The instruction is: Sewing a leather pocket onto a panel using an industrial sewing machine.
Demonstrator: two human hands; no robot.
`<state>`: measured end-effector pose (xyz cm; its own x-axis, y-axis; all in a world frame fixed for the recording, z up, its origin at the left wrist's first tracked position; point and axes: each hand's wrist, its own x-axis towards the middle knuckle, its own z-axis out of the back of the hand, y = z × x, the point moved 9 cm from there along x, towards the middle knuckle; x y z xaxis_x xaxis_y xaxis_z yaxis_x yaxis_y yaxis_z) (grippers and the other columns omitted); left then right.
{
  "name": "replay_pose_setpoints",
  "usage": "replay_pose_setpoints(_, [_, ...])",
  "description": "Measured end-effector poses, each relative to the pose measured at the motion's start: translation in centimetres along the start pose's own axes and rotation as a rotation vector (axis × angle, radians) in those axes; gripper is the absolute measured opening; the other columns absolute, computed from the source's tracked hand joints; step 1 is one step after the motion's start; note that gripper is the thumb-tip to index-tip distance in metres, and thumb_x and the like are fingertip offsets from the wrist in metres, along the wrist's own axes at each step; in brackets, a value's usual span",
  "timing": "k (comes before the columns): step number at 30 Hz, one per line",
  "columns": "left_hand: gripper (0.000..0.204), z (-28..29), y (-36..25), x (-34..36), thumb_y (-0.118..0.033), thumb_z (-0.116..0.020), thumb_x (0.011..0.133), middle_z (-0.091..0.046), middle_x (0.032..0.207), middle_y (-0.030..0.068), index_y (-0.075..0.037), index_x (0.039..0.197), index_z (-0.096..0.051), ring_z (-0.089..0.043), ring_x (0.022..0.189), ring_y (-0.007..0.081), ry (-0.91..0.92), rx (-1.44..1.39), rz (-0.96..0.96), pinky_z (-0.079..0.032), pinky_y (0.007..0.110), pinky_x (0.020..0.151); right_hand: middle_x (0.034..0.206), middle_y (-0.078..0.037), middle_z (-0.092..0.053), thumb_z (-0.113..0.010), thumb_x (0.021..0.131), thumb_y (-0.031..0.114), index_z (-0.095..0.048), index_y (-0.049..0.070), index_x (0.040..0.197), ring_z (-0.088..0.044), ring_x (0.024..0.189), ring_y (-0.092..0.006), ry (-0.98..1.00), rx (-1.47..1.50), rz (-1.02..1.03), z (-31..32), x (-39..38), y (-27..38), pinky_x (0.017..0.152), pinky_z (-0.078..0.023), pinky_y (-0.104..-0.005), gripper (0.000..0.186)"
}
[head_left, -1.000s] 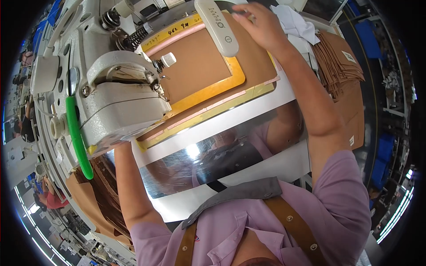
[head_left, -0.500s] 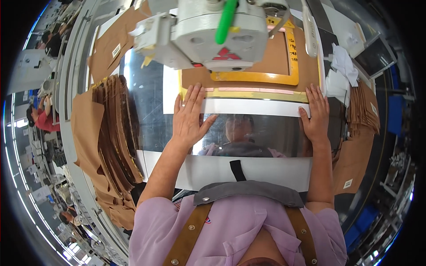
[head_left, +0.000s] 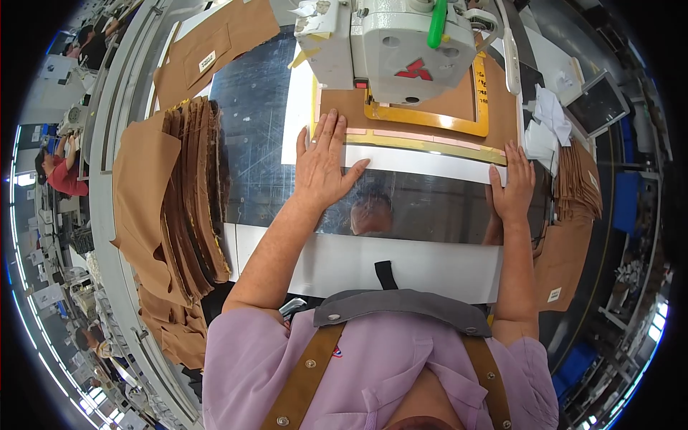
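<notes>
My left hand lies flat with fingers spread at the near left corner of a sewing template, a white sheet with yellow and pink strips along its edge. My right hand rests at its near right corner, fingers stretched out. Brown fabric lies in the template, with a yellow frame over it. Above this stands the white head of a sewing machine, hiding part of the frame and fabric. Beneath my hands is a shiny metal plate.
At left stands a thick pile of brown fabric pieces, with a labelled brown piece beyond it. More folded brown pieces lie at right, near crumpled white cloth and a dark screen. Other people work far left.
My view has turned slightly, so the machine head and template appear further right and higher. Both hands stay flat on the template's near edge, with little change in their pose.
</notes>
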<state>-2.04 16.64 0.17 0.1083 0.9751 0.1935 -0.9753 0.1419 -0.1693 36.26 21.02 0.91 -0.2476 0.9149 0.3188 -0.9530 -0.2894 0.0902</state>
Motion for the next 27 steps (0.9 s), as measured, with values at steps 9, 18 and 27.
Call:
replay_pose_setpoints(9, [0.084, 0.3, 0.2, 0.0, -0.061, -0.05, 0.098, -0.037, 0.162, 0.0203, 0.0, 0.154, -0.041, -0.031, 0.154, 0.0303, -0.039, -0.083, 0.005, -0.015, 0.052, 0.126, 0.152, -0.007, -0.055, -0.058, 0.099, 0.041, -0.055, 0.012, 0.146, -0.044, 0.145, -0.0308, 0.015, -0.188, -0.11, 0.3, -0.5, -1.1, 0.121, -0.029, -0.0521, 0.055])
replay_pose_setpoints(18, [0.085, 0.0, 0.4, 0.1, -0.061, -0.05, 0.097, -0.038, 0.163, 0.0175, -0.001, 0.156, -0.038, -0.033, 0.153, 0.0272, -0.04, -0.077, 0.046, -0.018, 0.052, 0.126, 0.159, -0.009, -0.047, -0.054, 0.101, 0.044, -0.045, 0.015, 0.155, -0.035, 0.151, -0.0326, 0.045, -0.066, -0.012, -0.9, 0.0, -0.5, 0.121, -0.029, -0.0551, 0.061])
replay_pose_setpoints(27, [0.079, 1.9, -0.8, -0.1, -0.05, -0.061, 0.092, -0.044, 0.16, 0.0165, -0.002, 0.153, -0.045, -0.035, 0.152, 0.0297, -0.142, -0.044, -0.029, -0.019, 0.052, 0.125, 0.159, -0.011, -0.046, -0.057, 0.099, 0.045, -0.047, 0.013, 0.153, -0.036, 0.151, -0.0322, -0.039, 0.044, -0.041, -0.3, -0.2, -0.7, 0.122, -0.028, -0.0545, 0.063])
